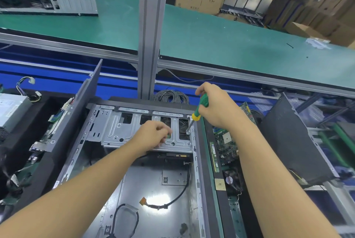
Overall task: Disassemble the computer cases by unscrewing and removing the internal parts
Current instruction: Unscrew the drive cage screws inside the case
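From the head camera, my only view, I see the open computer case [138,189] lying on its side straight in front of me, with the metal drive cage [115,128] fixed across its far end. The right hand [217,107] is clenched around the green-and-yellow handle of the screwdriver [199,110]. Its shaft slants down and left to the cage's far right corner, just beside the case wall. The tip looks seated on a screw there, though the screw itself is too small for me to make out. The left hand [153,134] rests on top of the cage with fingers curled down. A small greenish thing shows at the fingertips, and I cannot tell whether they pinch it or merely brace the cage. My main worry is the slant of the tool: if it isn't square to the screw head, I judge the tip may cam out, strip the head, or skid across the sheet metal toward the left fingers, which lie near it. A freed screw could drop through the cage openings into the case, where a loose black cable [163,206] with an orange connector lies on the floor. If this is the last fastener, the cage may tip under the left hand's weight. The bare motherboard [224,141] just beyond the right wall lies close by the right forearm and could get knocked.
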Tool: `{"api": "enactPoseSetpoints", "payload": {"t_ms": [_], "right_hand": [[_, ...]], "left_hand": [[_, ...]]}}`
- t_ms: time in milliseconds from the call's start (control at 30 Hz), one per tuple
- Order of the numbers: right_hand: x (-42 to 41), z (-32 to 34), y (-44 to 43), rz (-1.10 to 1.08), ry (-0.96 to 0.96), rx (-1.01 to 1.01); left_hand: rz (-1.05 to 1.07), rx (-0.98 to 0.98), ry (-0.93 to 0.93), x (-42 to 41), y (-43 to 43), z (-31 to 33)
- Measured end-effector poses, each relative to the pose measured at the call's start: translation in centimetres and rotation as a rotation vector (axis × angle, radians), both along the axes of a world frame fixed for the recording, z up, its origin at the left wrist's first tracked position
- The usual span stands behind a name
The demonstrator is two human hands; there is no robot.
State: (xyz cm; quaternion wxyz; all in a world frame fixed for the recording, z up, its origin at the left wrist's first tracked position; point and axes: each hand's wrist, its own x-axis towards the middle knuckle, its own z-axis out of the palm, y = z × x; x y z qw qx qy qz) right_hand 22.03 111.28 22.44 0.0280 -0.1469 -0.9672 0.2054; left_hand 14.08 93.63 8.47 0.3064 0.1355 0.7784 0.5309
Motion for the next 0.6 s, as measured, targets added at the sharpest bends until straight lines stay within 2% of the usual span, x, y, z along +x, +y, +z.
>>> {"api": "enactPoseSetpoints", "payload": {"t_ms": [100,200,300,600], "right_hand": [[0.2,-0.8,0.5,-0.033,-0.026,-0.010],[0.4,-1.3,1.0,-0.062,-0.035,-0.033],[0.4,-1.3,1.3,-0.056,-0.025,-0.024],[0.1,-1.1,1.5,-0.052,-0.028,-0.036]], "left_hand": [[0.237,0.255,-0.538,0.7,1.6,1.0],[0.257,0.340,-0.797,1.2,1.8,1.6],[0.248,0.343,-0.859,1.7,2.0,1.7],[0.312,0.365,-0.815,2.2,2.0,0.5]]}}
